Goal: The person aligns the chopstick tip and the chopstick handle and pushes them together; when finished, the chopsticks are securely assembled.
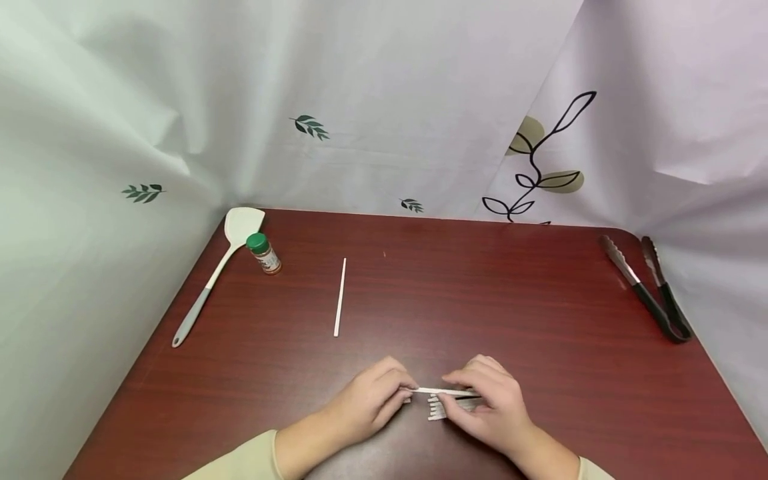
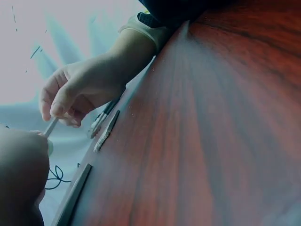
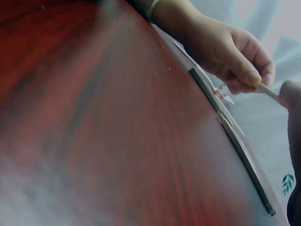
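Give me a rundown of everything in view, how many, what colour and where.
Table: one, reddish brown, beneath the items
Cloth: count unclear, whitish with leaf prints, around the table
Spatula: one, white and grey, table's left side
Jar: one, green lid, beside the spatula
Tongs: one pair, silver and black, table's right side
Loose stick: one, white, left of centre
Held stick: one, white, between both hands
Short sticks: several, count unclear, whitish, beneath the hands
Sleeves: two, pale beige, on the arms
Left hand: one, bare, pinching the held stick
Right hand: one, bare, pinching its other end
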A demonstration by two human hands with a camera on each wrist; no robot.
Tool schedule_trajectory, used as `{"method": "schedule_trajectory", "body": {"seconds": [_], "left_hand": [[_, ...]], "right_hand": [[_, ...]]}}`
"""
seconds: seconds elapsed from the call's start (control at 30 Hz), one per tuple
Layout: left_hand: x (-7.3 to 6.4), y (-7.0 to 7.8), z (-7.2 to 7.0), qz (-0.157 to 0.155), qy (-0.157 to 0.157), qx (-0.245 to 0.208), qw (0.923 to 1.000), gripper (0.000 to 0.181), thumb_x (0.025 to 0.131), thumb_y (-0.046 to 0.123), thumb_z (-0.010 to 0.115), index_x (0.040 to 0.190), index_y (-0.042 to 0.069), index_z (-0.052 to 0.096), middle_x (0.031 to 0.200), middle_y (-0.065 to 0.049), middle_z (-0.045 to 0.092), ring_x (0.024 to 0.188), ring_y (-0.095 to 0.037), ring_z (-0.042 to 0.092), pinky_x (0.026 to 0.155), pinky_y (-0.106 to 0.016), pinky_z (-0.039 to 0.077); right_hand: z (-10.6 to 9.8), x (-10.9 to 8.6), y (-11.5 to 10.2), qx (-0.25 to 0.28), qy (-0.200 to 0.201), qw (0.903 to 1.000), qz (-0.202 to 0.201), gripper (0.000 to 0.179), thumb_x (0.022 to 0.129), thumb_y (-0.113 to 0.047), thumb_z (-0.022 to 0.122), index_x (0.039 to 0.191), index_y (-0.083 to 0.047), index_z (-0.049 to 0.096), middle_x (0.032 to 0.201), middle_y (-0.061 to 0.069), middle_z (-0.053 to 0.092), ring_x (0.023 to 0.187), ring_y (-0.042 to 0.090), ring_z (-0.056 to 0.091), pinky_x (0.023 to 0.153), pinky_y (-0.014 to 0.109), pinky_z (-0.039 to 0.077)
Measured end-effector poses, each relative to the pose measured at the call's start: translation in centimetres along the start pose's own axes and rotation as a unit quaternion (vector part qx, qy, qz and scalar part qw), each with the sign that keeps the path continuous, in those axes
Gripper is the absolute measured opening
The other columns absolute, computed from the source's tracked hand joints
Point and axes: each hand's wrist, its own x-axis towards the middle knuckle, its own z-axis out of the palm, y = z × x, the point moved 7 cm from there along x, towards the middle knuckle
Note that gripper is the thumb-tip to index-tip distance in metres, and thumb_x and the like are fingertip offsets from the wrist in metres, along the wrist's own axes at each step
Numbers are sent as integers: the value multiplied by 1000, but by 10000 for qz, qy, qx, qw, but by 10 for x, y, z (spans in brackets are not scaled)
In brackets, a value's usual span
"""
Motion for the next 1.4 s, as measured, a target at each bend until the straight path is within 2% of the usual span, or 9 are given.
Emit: {"method": "schedule_trajectory", "body": {"seconds": [0.1, 0.23, 0.37, 0.47, 0.6, 0.77, 0.97, 1.1, 1.4], "left_hand": [[-2, -3, -5, -113, 269, -91, 9995, 10, 109, 12, 60, 115, 11, 68, 108, 2, 64, 95, -7, 64, 89, -18, 52], [0, -5, -7, -74, 343, -68, 9994, 21, 103, 2, 59, 120, 10, 68, 111, 1, 65, 101, -10, 66, 93, -21, 53], [2, -6, -6, 65, 144, 9, 9999, 40, 88, -7, 61, 123, 9, 68, 117, 0, 68, 109, -13, 67, 100, -28, 52], [3, -7, -5, 119, -91, 129, 9998, 34, 89, -5, 63, 118, 12, 69, 118, 1, 68, 111, -14, 66, 101, -32, 51], [1, -6, -3, 241, -482, 395, 9978, 19, 97, 5, 65, 111, 17, 71, 115, 6, 68, 107, -10, 66, 96, -30, 51], [-1, -3, -1, 669, -836, 580, 9926, 26, 98, 11, 70, 123, 19, 75, 120, 9, 69, 104, -8, 64, 95, -26, 50], [-3, 0, 0, 962, -932, 731, 9883, 33, 97, 15, 75, 129, 19, 74, 122, 6, 69, 107, -8, 64, 99, -26, 49], [-3, -3, -2, 733, -881, 706, 9909, 34, 96, 19, 78, 129, 17, 73, 120, 7, 70, 106, -8, 64, 98, -27, 49], [-2, -20, -21, 345, -199, 939, 9948, 40, 85, 25, 83, 122, 13, 74, 114, 6, 70, 100, -12, 66, 85, -31, 52]], "right_hand": [[-3, -3, 6, 268, 170, 9986, 416, 10, 86, -3, 86, 91, -3, 76, 78, 5, 70, 67, 16, 62, 64, 26, 48], [-5, -20, 25, 630, 275, 9859, 1526, 30, 73, 18, 84, 91, -4, 75, 82, 5, 70, 72, 14, 65, 64, 26, 52], [-11, -36, 42, 900, 452, 9540, 2824, 33, 77, 28, 76, 98, 3, 71, 85, 7, 71, 72, 10, 67, 61, 22, 52], [-15, -41, 50, 1001, 609, 9303, 3477, 27, 83, 25, 73, 105, 11, 66, 85, 8, 71, 71, 9, 66, 60, 21, 51], [-16, -41, 60, 1307, 720, 9041, 4005, 34, 87, 21, 72, 118, 18, 58, 89, 8, 70, 75, 10, 65, 64, 20, 52], [-9, -35, 73, 1611, 615, 8746, 4532, 54, 90, 19, 70, 139, 15, 46, 90, 10, 69, 79, 11, 66, 70, 21, 55], [1, -15, 81, 1504, 204, 8739, 4618, 60, 92, 15, 71, 143, 9, 41, 90, 10, 69, 81, 9, 68, 71, 20, 54], [7, -1, 87, 1264, -315, 8795, 4577, 57, 91, 9, 76, 139, 12, 44, 89, 10, 69, 77, 11, 66, 65, 20, 52], [32, 22, 113, 138, -1937, 8762, 4410, 65, 90, -20, 87, 143, -2, 54, 95, 2, 70, 78, 16, 65, 66, 27, 52]]}}
